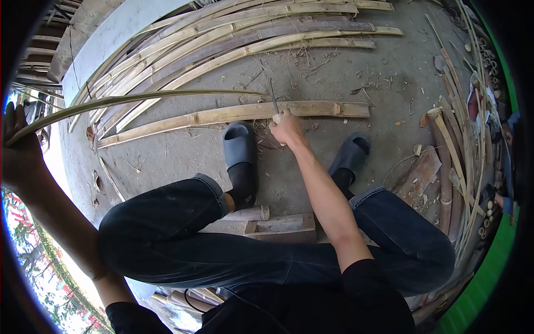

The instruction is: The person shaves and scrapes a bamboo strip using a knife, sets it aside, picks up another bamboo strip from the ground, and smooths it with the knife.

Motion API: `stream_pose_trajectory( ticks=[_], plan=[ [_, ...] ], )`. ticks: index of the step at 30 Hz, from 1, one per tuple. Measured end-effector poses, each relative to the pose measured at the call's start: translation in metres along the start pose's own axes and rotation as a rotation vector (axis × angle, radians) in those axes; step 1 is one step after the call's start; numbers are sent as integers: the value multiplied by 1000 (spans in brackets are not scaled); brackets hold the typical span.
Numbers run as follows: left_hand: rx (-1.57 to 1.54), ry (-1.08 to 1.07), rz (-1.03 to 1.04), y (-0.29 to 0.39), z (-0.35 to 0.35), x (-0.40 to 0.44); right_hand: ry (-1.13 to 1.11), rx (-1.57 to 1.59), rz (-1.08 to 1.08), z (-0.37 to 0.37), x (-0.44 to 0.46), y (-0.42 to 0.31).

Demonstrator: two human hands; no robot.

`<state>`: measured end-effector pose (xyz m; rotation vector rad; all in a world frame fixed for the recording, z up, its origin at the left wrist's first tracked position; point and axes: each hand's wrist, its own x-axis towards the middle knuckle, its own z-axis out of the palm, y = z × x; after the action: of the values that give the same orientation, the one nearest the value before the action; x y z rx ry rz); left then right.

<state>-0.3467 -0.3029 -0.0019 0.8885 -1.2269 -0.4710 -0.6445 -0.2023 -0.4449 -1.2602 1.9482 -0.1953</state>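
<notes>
My left hand point(19, 147), at the far left edge and in shadow, is closed round one end of a long bamboo strip point(133, 99). The strip bows across to the right, its thin free end close to the blade. My right hand point(287, 128) grips a knife point(273, 96) whose narrow blade points away from me; the fist hides most of the handle. Below the blade, a split bamboo slat point(233, 114) lies on the ground in front of my feet. Whether the blade touches the strip or the slat I cannot tell.
Several long split bamboo slats point(245, 51) lie across the ground ahead. Bamboo pieces point(445, 167) are piled at right, where another person's hand point(499, 201) shows. A small wooden box point(281, 234) sits between my legs. Shavings litter the concrete floor point(384, 67).
</notes>
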Motion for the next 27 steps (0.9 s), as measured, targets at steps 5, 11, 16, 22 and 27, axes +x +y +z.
stream_pose_trajectory(
  ticks=[5,11,16,22,27],
  plan=[
    [16,75,50,-4,6,-3,355,365,-168,-27,-23,-18],
    [-21,-29,12,-5,-1,-2,275,448,-132,-18,-40,-11],
    [-149,-182,47,-3,-3,-4,276,501,-138,-16,-48,-28],
    [-238,-322,-105,-43,-129,72,288,518,-203,-23,-55,-36],
    [-296,-413,-226,-56,-170,97,306,481,-169,-9,-52,-28]
  ],
)
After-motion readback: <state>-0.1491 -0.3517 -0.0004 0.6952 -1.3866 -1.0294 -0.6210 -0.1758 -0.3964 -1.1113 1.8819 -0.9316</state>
